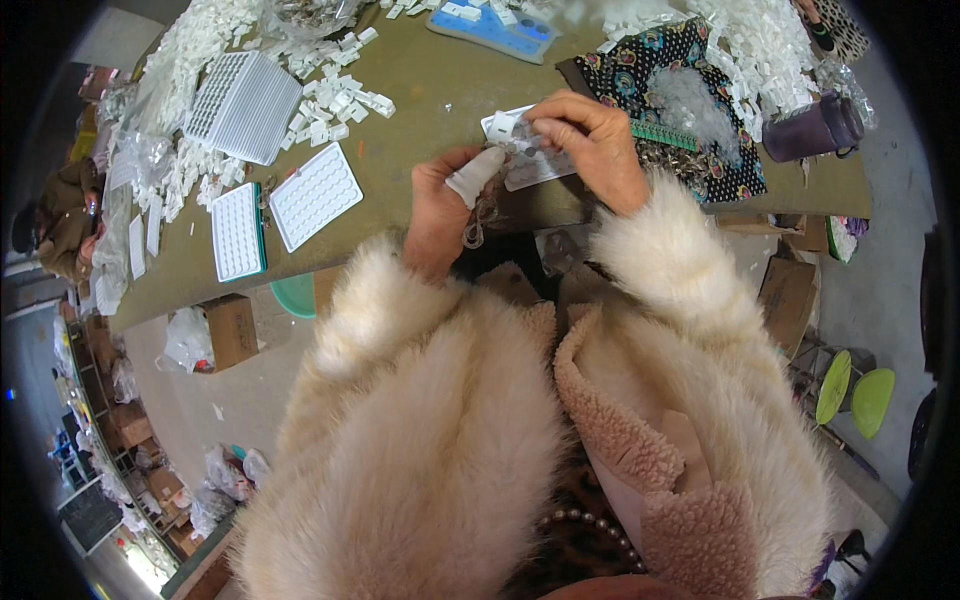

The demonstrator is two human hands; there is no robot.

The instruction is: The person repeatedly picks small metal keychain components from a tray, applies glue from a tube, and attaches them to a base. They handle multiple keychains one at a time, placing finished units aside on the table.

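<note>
My left hand (432,212) is closed at the table's near edge, a white covering (473,180) over one of its digits. At its fingertips is a small white plastic card (503,126) with a slot. A loose bundle of thin strands (482,218), like fine chain or cord, dangles below these fingers. Close by on the right, my right hand (596,145) pinches beside the card; what lies between its fingertips is too small to tell. Under both hands lies a white tray (540,172) with round hollows, partly covered by them.
White hollowed trays (316,197) lie at left, near a stack of white trays (243,107) and piled white pieces (335,105). A blue tray (492,32) is at the back. At right are a patterned cloth (640,70) with clear bags and a dark purple cup (812,128).
</note>
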